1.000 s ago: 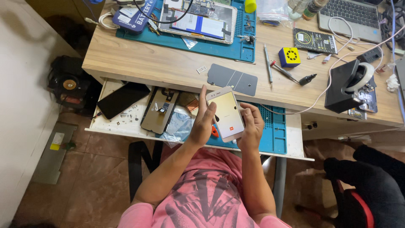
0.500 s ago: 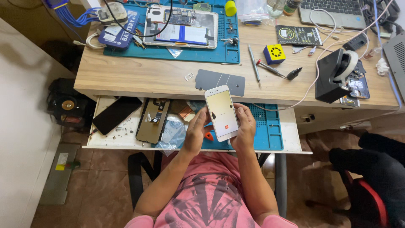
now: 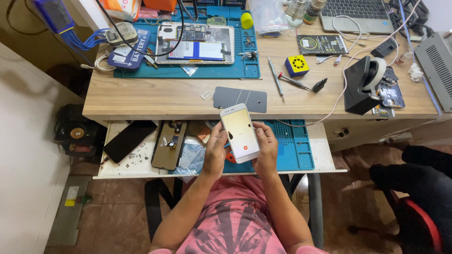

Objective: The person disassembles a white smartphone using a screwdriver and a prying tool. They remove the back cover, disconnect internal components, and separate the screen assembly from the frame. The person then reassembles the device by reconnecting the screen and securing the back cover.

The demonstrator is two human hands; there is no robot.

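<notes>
A person in a pink shirt holds a white phone (image 3: 240, 133) in both hands above a pulled-out drawer (image 3: 325, 153). The left hand (image 3: 215, 153) grips the phone's left edge, the right hand (image 3: 266, 150) grips its right edge, screen facing up. Under the right hand lies a blue mat (image 3: 294, 146). Left of the left hand rest a bare phone frame (image 3: 168, 145) and a black phone (image 3: 129, 141). Beyond the hands, a grey back cover (image 3: 240, 99) lies on the wooden surface (image 3: 155, 96)
</notes>
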